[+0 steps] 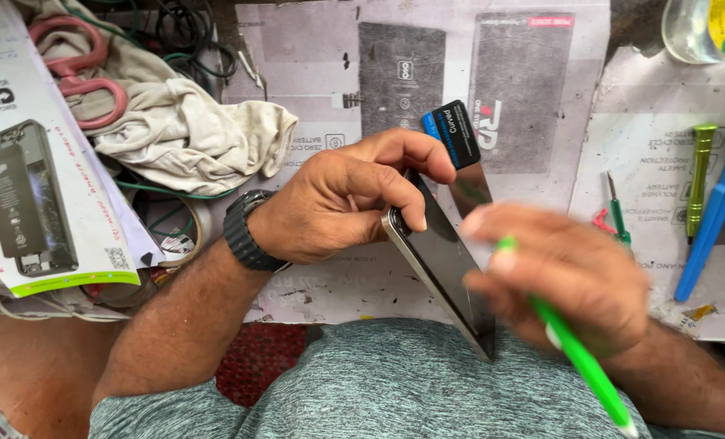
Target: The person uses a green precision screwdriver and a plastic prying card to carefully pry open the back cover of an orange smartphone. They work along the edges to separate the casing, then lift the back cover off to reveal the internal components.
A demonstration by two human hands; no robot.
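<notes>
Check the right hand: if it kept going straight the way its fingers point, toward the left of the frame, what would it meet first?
Most likely the phone, held on edge by the left hand. The right hand, blurred and holding a green tool, has its fingers already at the phone's dark screen. Depth is unclear; they may already touch.

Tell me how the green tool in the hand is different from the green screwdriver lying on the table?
The green tool is bright green and held in the right hand, slanting and blurred. The green screwdriver is a duller, shiny metallic green and lies alone on the printed sheet, nearly straight up and down in the picture and sharp. The held one looks longer. Both are thin, green and stick-shaped.
</notes>
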